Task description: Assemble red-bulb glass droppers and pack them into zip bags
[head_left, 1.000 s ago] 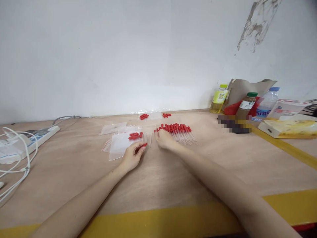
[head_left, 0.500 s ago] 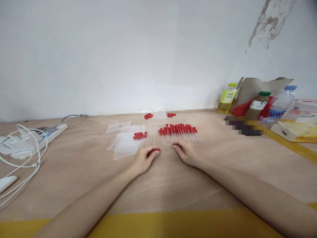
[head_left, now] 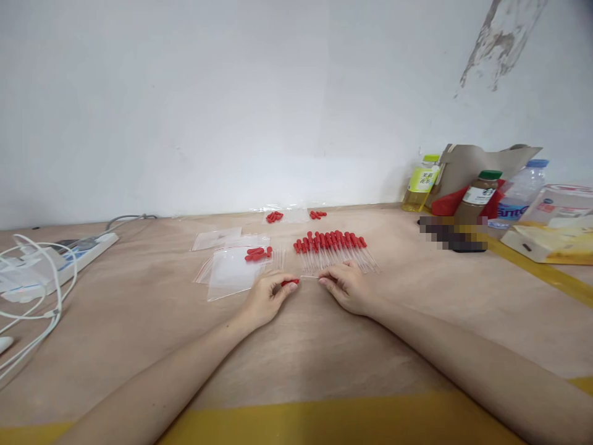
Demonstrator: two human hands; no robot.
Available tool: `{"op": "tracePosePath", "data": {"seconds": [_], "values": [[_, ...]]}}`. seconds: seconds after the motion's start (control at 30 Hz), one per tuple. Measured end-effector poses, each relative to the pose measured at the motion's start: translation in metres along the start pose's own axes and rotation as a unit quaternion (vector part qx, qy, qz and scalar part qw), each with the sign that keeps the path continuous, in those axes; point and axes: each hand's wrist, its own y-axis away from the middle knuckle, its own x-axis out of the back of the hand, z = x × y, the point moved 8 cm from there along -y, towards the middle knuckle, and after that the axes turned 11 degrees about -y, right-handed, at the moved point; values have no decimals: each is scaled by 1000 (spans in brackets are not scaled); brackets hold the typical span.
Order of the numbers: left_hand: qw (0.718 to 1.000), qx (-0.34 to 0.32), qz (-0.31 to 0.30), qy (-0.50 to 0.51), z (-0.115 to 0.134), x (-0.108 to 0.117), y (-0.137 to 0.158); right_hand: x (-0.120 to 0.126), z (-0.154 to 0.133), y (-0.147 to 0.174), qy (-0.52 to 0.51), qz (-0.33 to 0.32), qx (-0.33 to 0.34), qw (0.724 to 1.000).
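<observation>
My left hand (head_left: 270, 296) pinches a red rubber bulb (head_left: 290, 282), its end pointing right. In my right hand (head_left: 345, 287) is a thin clear dropper tube (head_left: 309, 277), held level between thumb and fingers. The tube's free end lies close to the bulb's mouth; I cannot tell whether they touch. Just beyond my hands lies a row of red-bulbed droppers (head_left: 331, 242), tubes toward me. Left of that row are loose clear tubes (head_left: 278, 258) and loose red bulbs (head_left: 257, 253), the bulbs resting on clear plastic bags (head_left: 229, 276).
More red bulbs (head_left: 274, 217) lie on clear plastic by the wall. A white power strip (head_left: 88, 262) with tangled cables (head_left: 55, 309) is at left. At right stand a yellow-capped bottle (head_left: 421, 184), a green-capped bottle (head_left: 479, 194), a blue-capped bottle (head_left: 523, 191) and a yellow-white packet (head_left: 549, 244).
My right hand has brought the clear tube slightly left and down, level with the bulb in my left hand. The view has shifted slightly.
</observation>
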Motion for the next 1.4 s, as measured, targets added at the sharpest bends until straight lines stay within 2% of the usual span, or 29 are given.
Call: {"op": "tracePosePath", "data": {"seconds": [0.37, 0.7, 0.9, 1.13, 1.23, 1.4], "values": [[998, 2, -25, 51, 4, -5, -1, -3, -7, 0, -4, -35, 24, 999], [996, -53, -55, 38, 17, -7, 3, -4, -1, -2, -14, -46, 35, 998], [995, -69, -76, 12, 20, -10, 4, -3, -6, -3, 36, -57, 40, 997], [994, -79, -65, -40, 20, -9, 4, -1, -19, 1, 92, -28, 66, 993], [992, -94, -62, -51, 23, -9, 5, -4, -21, 1, 81, -32, 53, 995], [989, -118, -62, -67, 30, -7, 7, -13, -17, 0, 31, -73, -8, 997]]}}
